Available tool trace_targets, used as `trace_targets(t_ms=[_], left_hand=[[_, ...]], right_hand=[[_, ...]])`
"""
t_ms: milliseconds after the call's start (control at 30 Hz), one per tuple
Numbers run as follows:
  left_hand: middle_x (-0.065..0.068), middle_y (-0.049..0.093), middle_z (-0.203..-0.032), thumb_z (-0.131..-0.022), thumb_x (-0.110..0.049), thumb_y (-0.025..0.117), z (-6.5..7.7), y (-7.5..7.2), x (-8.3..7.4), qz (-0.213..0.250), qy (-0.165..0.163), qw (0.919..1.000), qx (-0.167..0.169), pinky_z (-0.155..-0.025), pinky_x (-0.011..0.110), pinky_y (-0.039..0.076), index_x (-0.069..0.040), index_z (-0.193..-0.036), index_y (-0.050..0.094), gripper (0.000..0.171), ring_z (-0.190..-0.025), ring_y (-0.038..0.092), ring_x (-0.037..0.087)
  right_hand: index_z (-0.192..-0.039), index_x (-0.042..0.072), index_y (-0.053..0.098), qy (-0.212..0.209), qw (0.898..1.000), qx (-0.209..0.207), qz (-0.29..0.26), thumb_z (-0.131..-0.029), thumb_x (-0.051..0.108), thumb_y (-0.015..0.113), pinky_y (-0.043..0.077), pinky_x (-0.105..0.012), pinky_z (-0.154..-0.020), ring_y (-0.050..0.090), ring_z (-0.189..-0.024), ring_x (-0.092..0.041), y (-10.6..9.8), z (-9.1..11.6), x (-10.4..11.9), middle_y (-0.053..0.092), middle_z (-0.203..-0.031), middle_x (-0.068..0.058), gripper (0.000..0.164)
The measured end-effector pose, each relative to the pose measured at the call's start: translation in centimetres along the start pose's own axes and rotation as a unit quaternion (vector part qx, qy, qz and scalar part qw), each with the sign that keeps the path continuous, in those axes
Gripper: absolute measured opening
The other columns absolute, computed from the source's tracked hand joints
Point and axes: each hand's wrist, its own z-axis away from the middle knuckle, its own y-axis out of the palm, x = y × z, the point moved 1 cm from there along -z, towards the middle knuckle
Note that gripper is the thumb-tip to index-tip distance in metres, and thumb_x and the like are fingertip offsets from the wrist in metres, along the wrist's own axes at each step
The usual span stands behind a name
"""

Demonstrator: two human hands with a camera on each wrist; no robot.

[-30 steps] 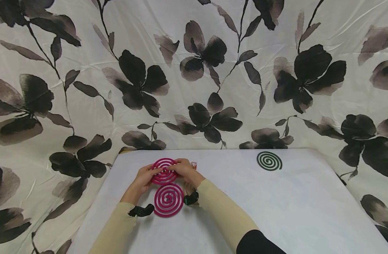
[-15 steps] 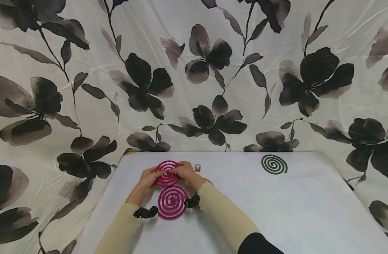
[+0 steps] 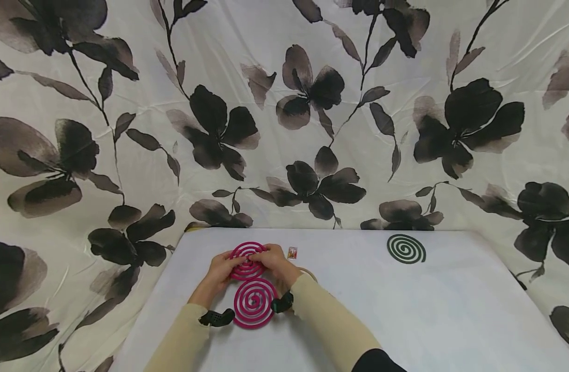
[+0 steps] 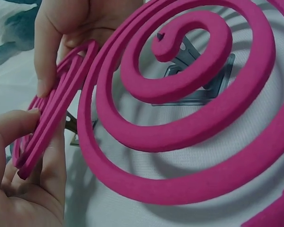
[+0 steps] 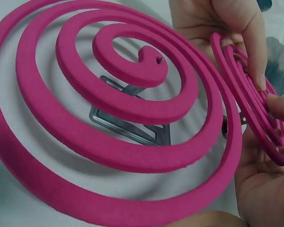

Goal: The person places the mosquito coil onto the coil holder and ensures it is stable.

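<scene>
Two pink mosquito coils are at the hands. My left hand [image 3: 219, 269] and right hand [image 3: 278, 261] pinch the farther coil [image 4: 58, 111] from both sides, thumbs on the face toward me near its middle and fingers behind. A thin metal tip shows beside that coil in both wrist views. Nearer to me, the other pink coil [image 3: 255, 304] sits between my wrists on a grey metal stand [image 4: 199, 100], whose point pokes through the coil's inner end. Its outer ring overlaps the held coil's edge in the wrist views.
A dark green mosquito coil [image 3: 406, 249] lies toward the back right of the white table [image 3: 433, 320]. Just beyond my right hand is a small red and white packet [image 3: 292, 252]. A tan curved rim [image 3: 309, 273] peeks out behind the right sleeve. Floral cloth hangs behind the table.
The head view has shifted, so everything sits a little lower and farther right. Both hands stay on the farther pink coil. The small packet and tan rim show more fully past the right arm.
</scene>
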Motion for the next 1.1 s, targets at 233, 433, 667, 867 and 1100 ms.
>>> trace_targets(t_ms=[233,433,667,867,1100], left_hand=[[0.021,0.056,-0.128,-0.087,-0.022,0.074,-0.6,0.1,0.4,-0.001,0.002,0.9999,-0.011,-0.073,0.029,0.056,-0.001,-0.138,0.047,0.061,-0.089,0.064,0.015],[0.019,0.058,-0.124,-0.087,-0.021,0.074,-0.8,0.6,0.4,0.002,0.002,0.9999,-0.015,-0.068,0.026,0.054,0.0,-0.135,0.049,0.059,-0.085,0.063,0.013],[0.021,0.058,-0.125,-0.089,-0.02,0.072,-0.7,1.0,1.1,0.007,-0.015,0.9997,-0.017,-0.073,0.028,0.056,0.0,-0.137,0.048,0.058,-0.09,0.065,0.016],[0.02,0.058,-0.125,-0.089,-0.02,0.071,-0.9,1.1,1.0,0.01,-0.015,0.9998,-0.011,-0.075,0.028,0.055,-0.001,-0.137,0.048,0.057,-0.092,0.064,0.016],[0.019,0.057,-0.126,-0.091,-0.021,0.069,-0.7,1.1,0.6,0.015,-0.021,0.9996,-0.01,-0.075,0.027,0.055,0.0,-0.138,0.046,0.056,-0.093,0.063,0.016]], right_hand=[[-0.11,-0.001,0.063,-0.003,1.0,-0.029,-0.008,-0.08,0.014,0.08,0.054,-0.033,-0.081,0.059,-0.088,-0.021,0.4,0.1,-0.3,0.063,-0.098,-0.011,0.037],[-0.109,-0.001,0.063,0.001,0.999,-0.038,-0.008,-0.08,0.014,0.08,0.054,-0.033,-0.081,0.059,-0.088,-0.022,0.1,-0.1,-0.4,0.062,-0.098,-0.011,0.037],[-0.111,0.001,0.064,0.02,0.999,-0.036,-0.019,-0.081,0.013,0.079,0.054,-0.031,-0.08,0.058,-0.086,-0.021,-0.2,-0.3,-1.1,0.062,-0.099,-0.011,0.036],[-0.108,0.001,0.064,0.011,0.999,-0.03,-0.025,-0.081,0.012,0.078,0.053,-0.028,-0.076,0.058,-0.083,-0.019,-0.5,-0.3,-0.8,0.063,-0.097,-0.01,0.032],[-0.11,0.002,0.064,0.011,0.999,-0.033,-0.016,-0.082,0.015,0.078,0.053,-0.028,-0.076,0.059,-0.084,-0.018,-0.5,-0.6,-0.8,0.063,-0.098,-0.009,0.033]])
